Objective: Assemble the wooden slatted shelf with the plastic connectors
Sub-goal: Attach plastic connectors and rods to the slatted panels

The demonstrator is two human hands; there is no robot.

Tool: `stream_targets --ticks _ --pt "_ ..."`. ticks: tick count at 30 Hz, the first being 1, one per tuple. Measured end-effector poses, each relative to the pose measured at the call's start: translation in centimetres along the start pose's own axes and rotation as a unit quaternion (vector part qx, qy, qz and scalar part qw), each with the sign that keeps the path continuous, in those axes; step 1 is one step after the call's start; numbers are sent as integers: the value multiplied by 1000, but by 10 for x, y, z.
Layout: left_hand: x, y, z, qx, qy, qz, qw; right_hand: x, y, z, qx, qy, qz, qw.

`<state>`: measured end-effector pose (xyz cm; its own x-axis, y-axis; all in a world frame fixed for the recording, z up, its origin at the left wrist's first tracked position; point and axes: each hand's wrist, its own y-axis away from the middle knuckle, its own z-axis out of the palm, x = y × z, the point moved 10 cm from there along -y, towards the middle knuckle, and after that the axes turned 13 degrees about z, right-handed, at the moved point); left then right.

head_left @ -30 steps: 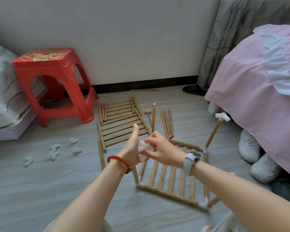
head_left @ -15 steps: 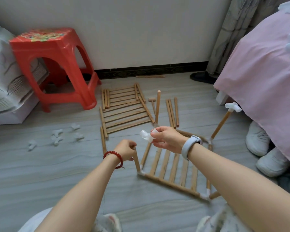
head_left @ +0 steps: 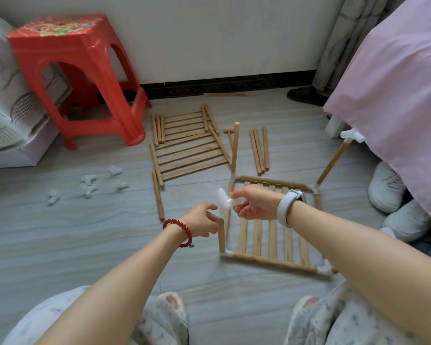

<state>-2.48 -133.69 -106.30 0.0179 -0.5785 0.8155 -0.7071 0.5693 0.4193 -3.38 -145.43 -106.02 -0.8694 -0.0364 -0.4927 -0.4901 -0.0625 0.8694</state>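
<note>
Plastic connector pinched in right hand's grip; left hand seemingly grips upright post.

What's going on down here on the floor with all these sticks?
A person is building a small wooden shelf. Their right hand pinches a white plastic connector just above an upright wooden post, which the left hand steadies at its top. That post stands at a near corner of a slatted panel lying on the floor. More slatted panels, loose dowels and spare connectors lie nearby.
</note>
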Motion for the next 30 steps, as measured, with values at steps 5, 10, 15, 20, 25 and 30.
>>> stream_targets --ticks 5,10,15,20,25,30 --pt "4 2 -17 48 -72 38 996 7 0 8 -12 1 4 1000" --pt "7 8 -22 55 -113 81 989 13 -3 7 6 7 13 1000" --pt "23 11 -19 71 -130 138 979 22 0 13 23 38 18 999" --pt "33 16 -22 108 -180 176 962 25 5 23 31 98 1 995" --pt "36 14 -24 101 -179 174 963 18 9 6 98 181 -45 978" --pt "36 14 -29 104 -127 157 974 17 14 -4 102 217 -72 968"
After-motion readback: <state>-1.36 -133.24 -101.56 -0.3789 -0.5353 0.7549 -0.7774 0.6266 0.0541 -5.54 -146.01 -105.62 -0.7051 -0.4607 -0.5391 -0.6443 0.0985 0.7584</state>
